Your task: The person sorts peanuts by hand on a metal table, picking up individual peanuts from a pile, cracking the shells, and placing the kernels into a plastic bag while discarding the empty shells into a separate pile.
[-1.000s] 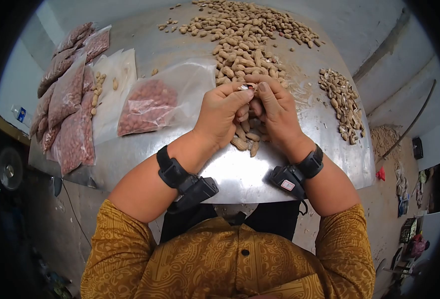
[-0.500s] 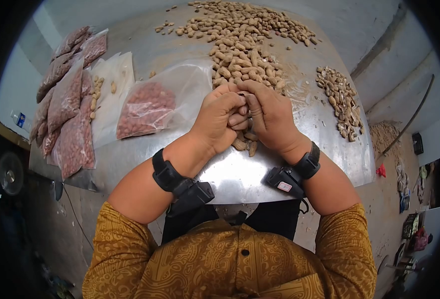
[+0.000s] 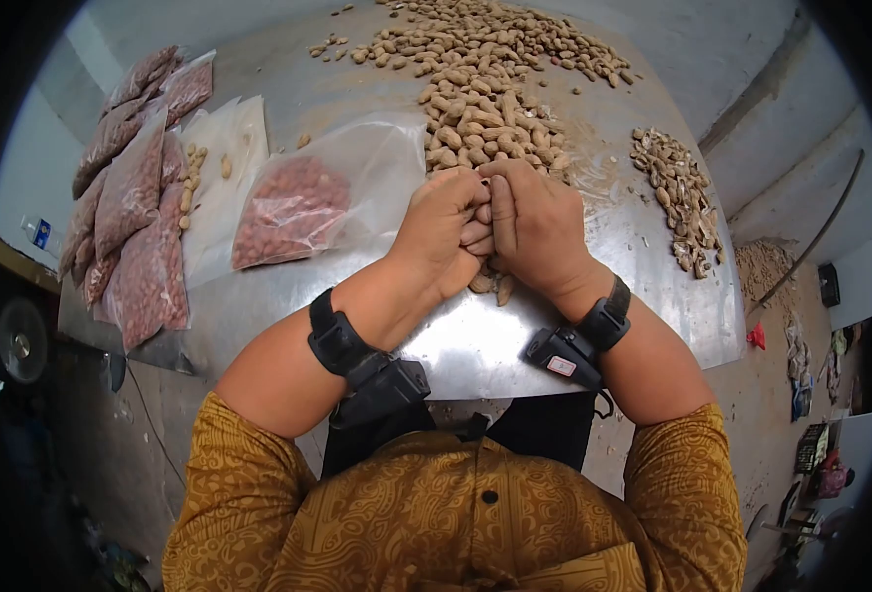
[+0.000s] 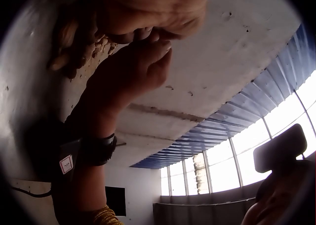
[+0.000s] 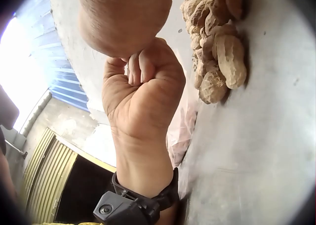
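Over the near end of a pile of unshelled peanuts (image 3: pixel 490 123), the two hands meet with their fingertips together. The left hand (image 3: pixel 436 225) has its fingers curled, thumb at the top, pinching a peanut mostly hidden between the hands. Against it, the right hand (image 3: pixel 537 222) bends its fingers and thumb round the same spot. In the right wrist view, the left hand (image 5: pixel 148 94) shows curled fingers under the right hand (image 5: pixel 126 17), beside whole peanuts (image 5: pixel 230 61). The left wrist view shows both hands touching, their grip in shadow.
A clear bag of red kernels (image 3: pixel 293 212) lies left of the hands on the metal table (image 3: pixel 475 345). Farther left are stacked filled bags (image 3: pixel 130 197) and an empty-looking bag (image 3: pixel 224 197) with a few peanuts. Shells (image 3: pixel 675 197) are heaped at the right.
The hands have closed in over the peanut, which showed with its shell split open a second ago and is now mostly covered. The right fingers have folded farther over the left fingertips.
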{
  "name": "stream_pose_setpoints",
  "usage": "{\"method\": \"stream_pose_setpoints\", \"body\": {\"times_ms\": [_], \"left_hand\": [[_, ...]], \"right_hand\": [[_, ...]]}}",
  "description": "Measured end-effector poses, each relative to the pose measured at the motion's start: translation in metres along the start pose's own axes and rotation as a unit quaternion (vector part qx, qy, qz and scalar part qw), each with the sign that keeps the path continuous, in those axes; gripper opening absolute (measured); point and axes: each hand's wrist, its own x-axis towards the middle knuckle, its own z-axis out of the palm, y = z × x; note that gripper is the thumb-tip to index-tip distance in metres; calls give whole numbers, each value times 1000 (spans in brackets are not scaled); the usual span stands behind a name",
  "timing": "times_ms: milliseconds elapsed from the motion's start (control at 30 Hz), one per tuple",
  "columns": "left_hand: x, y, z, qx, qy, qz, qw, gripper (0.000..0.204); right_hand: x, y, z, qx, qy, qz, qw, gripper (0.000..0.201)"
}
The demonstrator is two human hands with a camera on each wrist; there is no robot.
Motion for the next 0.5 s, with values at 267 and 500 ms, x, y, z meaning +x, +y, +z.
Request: {"method": "stream_pose_setpoints", "body": {"times_ms": [267, 500], "left_hand": [[-4, -10, 7, 38, 51, 30, 998, 5], [-1, -8, 5, 263, 19, 164, 951, 16]], "right_hand": [[-3, 11, 13, 173, 5, 170, 970, 21], [0, 4, 4, 581, 11, 464, 668, 30]]}}
